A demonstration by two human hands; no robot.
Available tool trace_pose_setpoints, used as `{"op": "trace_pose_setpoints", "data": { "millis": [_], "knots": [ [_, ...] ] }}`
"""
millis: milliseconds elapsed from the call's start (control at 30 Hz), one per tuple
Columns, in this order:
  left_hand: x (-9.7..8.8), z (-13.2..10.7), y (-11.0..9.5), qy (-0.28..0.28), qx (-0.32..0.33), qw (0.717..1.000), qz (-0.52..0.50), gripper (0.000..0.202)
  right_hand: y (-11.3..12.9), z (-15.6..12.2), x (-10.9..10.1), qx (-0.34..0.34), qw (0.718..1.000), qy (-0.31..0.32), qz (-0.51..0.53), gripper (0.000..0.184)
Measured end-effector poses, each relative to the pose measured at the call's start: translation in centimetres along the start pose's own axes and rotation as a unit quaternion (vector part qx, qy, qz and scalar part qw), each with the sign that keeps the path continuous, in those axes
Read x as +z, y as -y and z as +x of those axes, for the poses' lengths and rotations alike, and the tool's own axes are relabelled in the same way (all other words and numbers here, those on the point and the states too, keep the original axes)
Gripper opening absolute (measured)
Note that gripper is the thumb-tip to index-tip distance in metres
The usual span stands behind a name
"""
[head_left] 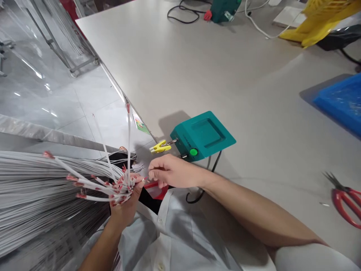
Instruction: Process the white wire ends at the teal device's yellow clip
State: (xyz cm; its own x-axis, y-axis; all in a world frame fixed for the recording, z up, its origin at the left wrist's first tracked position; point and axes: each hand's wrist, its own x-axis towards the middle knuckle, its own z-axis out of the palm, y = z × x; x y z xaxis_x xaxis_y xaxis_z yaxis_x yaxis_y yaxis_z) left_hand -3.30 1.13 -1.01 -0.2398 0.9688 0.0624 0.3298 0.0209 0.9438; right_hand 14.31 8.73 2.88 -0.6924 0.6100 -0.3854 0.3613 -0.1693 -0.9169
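Observation:
My left hand (126,205) is closed around a bunch of thin white wires with red tips (98,184), which fan out to the left and upward. My right hand (169,171) is curled in a pinch right beside the bunch, its fingertips at the wire ends; what it pinches is too small to make out. Just beyond my right hand a teal box with a green button (203,136) sits on the table, with a yellow clip (159,146) sticking out of its left side. A large bundle of white wires (34,188) lies at the left.
The grey table (225,75) stretches ahead. Red-handled scissors (345,199) lie at the right, a blue tray (342,99) further back right. A second teal device (224,9) with black cable and a yellow item (318,20) are at the far edge. Shiny floor lies left.

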Motion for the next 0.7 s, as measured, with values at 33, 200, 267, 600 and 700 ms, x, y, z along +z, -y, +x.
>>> {"op": "trace_pose_setpoints", "data": {
  "millis": [33, 200, 267, 600, 700],
  "knots": [
    [0.0, 0.0, -0.2, 0.008, 0.009, 1.000, -0.001, 0.007, -0.1, 0.0, 0.2, -0.024, 0.999, -0.026, 0.026, 0.012],
    [0.3, 0.0, -0.7, 0.058, 0.018, 0.998, 0.004, 0.008, -0.4, 0.3, 1.0, -0.156, 0.977, -0.092, 0.113, 0.020],
    [0.2, 0.0, -0.6, 0.078, -0.005, 0.997, -0.017, 0.010, -0.4, 0.5, 1.1, -0.205, 0.970, -0.110, 0.066, 0.010],
    [1.2, -0.7, -0.1, 0.031, -0.183, 0.951, -0.248, 0.012, -1.4, 1.2, 4.1, -0.224, 0.935, -0.259, 0.089, 0.016],
    [1.8, -0.6, -0.7, -0.011, -0.187, 0.941, -0.281, 0.011, -1.6, 0.9, 3.9, -0.323, 0.886, -0.317, -0.094, 0.013]
  ]
}}
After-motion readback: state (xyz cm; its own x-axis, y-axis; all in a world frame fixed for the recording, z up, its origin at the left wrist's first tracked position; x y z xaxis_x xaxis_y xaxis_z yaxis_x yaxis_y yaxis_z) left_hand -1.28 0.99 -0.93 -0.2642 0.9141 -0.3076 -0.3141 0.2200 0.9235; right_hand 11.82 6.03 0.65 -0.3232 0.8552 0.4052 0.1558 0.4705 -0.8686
